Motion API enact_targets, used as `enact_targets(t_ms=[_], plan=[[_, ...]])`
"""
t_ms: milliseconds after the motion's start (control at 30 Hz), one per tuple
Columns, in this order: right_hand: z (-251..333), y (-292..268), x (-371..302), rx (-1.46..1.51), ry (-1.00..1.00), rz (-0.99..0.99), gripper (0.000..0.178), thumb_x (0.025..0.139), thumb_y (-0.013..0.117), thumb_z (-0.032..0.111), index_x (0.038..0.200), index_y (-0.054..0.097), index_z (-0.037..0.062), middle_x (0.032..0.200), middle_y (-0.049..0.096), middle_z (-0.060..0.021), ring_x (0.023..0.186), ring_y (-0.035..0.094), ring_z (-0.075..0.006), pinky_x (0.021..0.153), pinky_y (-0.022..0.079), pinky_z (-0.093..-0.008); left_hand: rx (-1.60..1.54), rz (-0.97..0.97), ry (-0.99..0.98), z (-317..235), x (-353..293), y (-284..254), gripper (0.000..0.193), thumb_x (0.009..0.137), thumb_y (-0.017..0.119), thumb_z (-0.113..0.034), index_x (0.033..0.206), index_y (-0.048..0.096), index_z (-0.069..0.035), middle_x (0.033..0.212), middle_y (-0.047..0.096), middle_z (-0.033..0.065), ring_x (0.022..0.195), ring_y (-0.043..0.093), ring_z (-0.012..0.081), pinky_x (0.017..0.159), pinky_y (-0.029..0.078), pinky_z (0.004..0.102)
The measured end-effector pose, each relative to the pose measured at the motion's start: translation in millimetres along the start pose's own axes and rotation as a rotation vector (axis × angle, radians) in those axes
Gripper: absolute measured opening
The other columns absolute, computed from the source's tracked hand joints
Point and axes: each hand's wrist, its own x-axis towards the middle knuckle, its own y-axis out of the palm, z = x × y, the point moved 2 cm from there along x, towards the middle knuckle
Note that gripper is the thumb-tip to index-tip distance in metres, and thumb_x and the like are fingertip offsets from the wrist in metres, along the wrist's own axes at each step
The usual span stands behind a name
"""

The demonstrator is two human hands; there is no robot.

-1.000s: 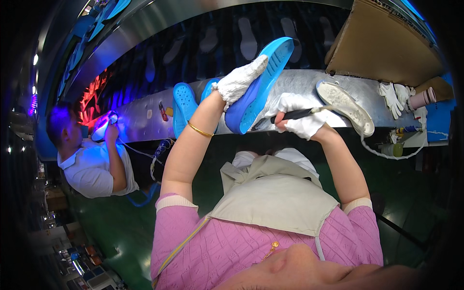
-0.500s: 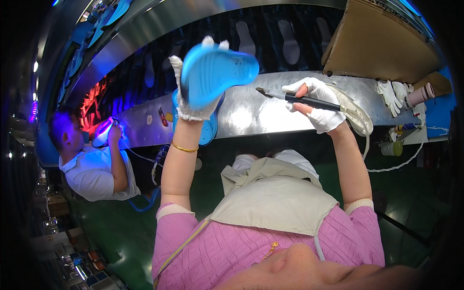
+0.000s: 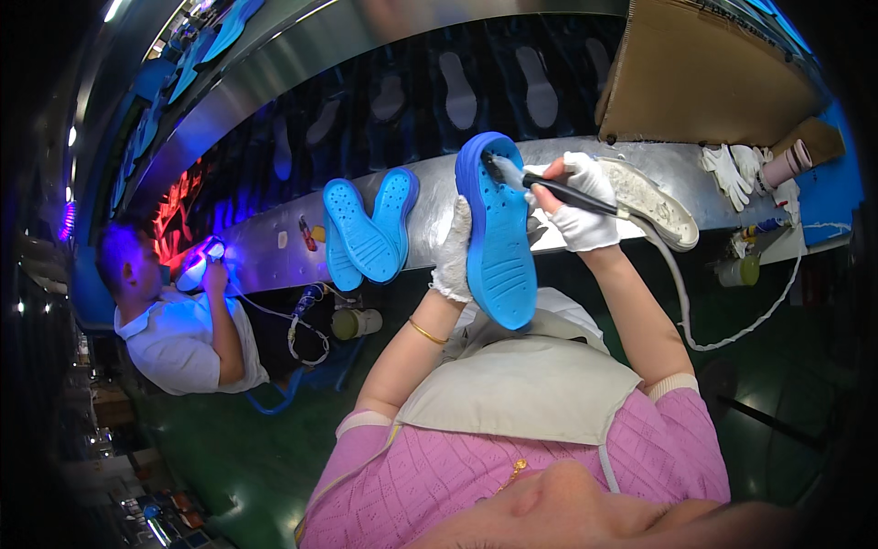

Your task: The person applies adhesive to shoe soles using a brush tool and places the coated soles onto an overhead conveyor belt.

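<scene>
My left hand, in a white glove, grips a blue shoe sole by its left edge. The sole stands nearly upright above the bench edge, its raised rim and holed end pointing away from me. In my right hand, gloved with some bare fingertips, is a brush with a black handle and a pale hose at its rear. The dark bristles sit at the inside of the sole's far end, seemingly touching it. Several more blue soles lie overlapping on the bench, left of my left hand.
Right of my right hand lies a cream, sole-shaped tray with whitish residue. Spare gloves, a pink roll and a cardboard sheet are farther right. Dark conveyor slots hold grey insole-shaped pieces. A co-worker sits at left.
My left hand has brought the blue sole down and right, turning it upright. The brush in my right hand has met its far end. The soles on the bench are now uncovered.
</scene>
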Motion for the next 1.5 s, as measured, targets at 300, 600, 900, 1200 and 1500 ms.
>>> enact_targets(t_ms=[300, 600, 900, 1200, 1500], plan=[[9, 6, -12, 0.017, -0.020, 0.233, 0.024, 0.076, 0.064, -0.003, 0.095, 0.053, 0.0051, 0.085, 0.058, -0.0065, 0.073, 0.058, -0.0147, 0.070, 0.048, -0.0260, -0.119, 0.044, 0.020, -6, 8, -8, 0.067, 0.086, 0.047, -0.061, 0.128, 0.042, -0.009, 0.119, 0.052, 0.0102, 0.110, 0.051, 0.0249, 0.097, 0.043, 0.0389], [8, 15, -36, -0.165, -0.137, 0.351, 0.021, 0.079, 0.067, 0.001, 0.096, 0.056, 0.0036, 0.089, 0.062, -0.0048, 0.073, 0.057, -0.0096, 0.069, 0.047, -0.0237, -0.005, -0.129, 0.179, -22, 18, -19, 0.073, 0.085, 0.045, -0.064, 0.132, 0.040, -0.009, 0.124, 0.052, 0.0132, 0.110, 0.053, 0.0288, 0.097, 0.043, 0.0436], [22, 20, -44, -0.248, -0.134, 0.430, 0.015, 0.077, 0.068, 0.002, 0.088, 0.059, 0.0032, 0.079, 0.062, -0.0070, 0.072, 0.061, -0.0136, 0.067, 0.048, -0.0260, 0.032, -0.091, 0.241, -41, 18, -14, 0.079, 0.081, 0.047, -0.068, 0.129, 0.043, -0.006, 0.119, 0.056, 0.0157, 0.106, 0.056, 0.0322, 0.090, 0.048, 0.0447], [14, -10, -19, 0.062, 0.428, 0.183, 0.015, 0.080, 0.068, 0.002, 0.092, 0.059, 0.0011, 0.086, 0.066, -0.0097, 0.074, 0.065, -0.0130, 0.066, 0.053, -0.0237, -0.144, -0.035, 0.213, -27, 1, 18, 0.085, 0.080, 0.041, -0.073, 0.132, 0.041, -0.006, 0.119, 0.054, 0.0154, 0.107, 0.054, 0.0288, 0.093, 0.047, 0.0444], [23, 21, -45, 0.177, 0.456, 0.339, 0.011, 0.080, 0.065, -0.002, 0.087, 0.057, 0.0014, 0.084, 0.064, -0.0085, 0.068, 0.061, -0.0116, 0.062, 0.049, -0.0218, -0.010, -0.007, 0.246, -26, 13, 19, 0.086, 0.081, 0.044, -0.069, 0.136, 0.035, -0.003, 0.134, 0.044, 0.0141, 0.116, 0.049, 0.0271, 0.099, 0.041, 0.0424]])
